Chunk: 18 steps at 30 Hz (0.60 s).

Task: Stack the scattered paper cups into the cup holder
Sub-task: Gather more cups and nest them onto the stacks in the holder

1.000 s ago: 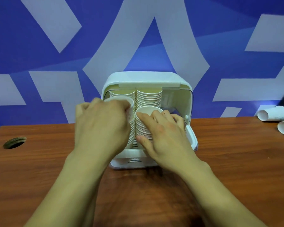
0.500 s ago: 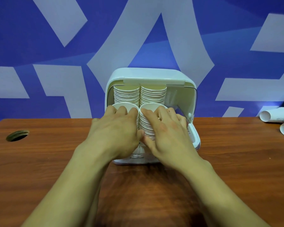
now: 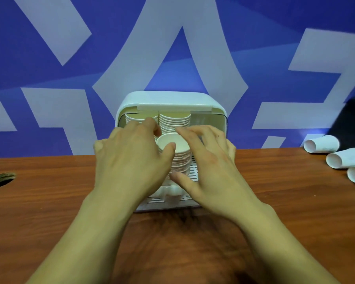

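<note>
The left hand [image 3: 129,160] lay over the front left of the open cup holder [image 3: 170,99], its fingers lightly bent; whether they gripped anything beneath could not be told. Its thumb touched the rim of the front stack of paper cups [image 3: 180,158], which stood between both hands' fingers. The right hand [image 3: 211,167] was spread and relaxed, thumb against the stack's lower cups. Loose cups [image 3: 322,143] lay well right of its fingers
</note>
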Available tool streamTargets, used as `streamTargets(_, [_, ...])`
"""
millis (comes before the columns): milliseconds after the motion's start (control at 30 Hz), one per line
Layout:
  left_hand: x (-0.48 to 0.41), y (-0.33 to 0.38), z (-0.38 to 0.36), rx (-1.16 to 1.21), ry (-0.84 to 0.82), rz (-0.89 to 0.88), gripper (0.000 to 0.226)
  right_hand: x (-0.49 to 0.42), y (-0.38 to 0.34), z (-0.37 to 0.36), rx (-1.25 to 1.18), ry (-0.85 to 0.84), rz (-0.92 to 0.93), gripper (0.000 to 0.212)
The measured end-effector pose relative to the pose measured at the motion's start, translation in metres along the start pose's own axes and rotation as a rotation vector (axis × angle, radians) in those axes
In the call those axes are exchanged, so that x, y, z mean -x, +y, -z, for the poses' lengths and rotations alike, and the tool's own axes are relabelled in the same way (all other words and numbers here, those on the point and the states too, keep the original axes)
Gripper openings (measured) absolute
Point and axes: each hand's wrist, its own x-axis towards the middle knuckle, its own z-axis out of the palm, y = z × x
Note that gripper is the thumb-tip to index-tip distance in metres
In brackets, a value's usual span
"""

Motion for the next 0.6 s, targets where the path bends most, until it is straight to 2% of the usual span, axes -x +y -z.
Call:
streamTargets(100, [0.008, 0.015, -0.001, 0.040, 0.028, -0.077, 0.028, 0.025, 0.028, 0.020, -0.068, 0.100, -0.070, 0.064])
streamTargets(200, [0.020, 0.032, -0.004, 0.120, 0.016, -0.185, 0.024, 0.061, 0.081, 0.040, -0.018, 0.182, -0.130, 0.053])
streamTargets(400, [0.070, 0.079, -0.046, 0.288, -0.142, -0.380, 0.017, 0.134, 0.198, 0.056, 0.106, 0.315, -0.384, 0.045])
streamTargets(500, [0.100, 0.097, -0.084, 0.291, -0.250, -0.467, 0.017, 0.146, 0.228, 0.049, 0.095, 0.305, -0.465, 0.046])
streamTargets(600, [0.111, 0.113, -0.115, 0.326, -0.267, -0.477, 0.015, 0.147, 0.240, 0.044, 0.046, 0.334, -0.501, 0.047])
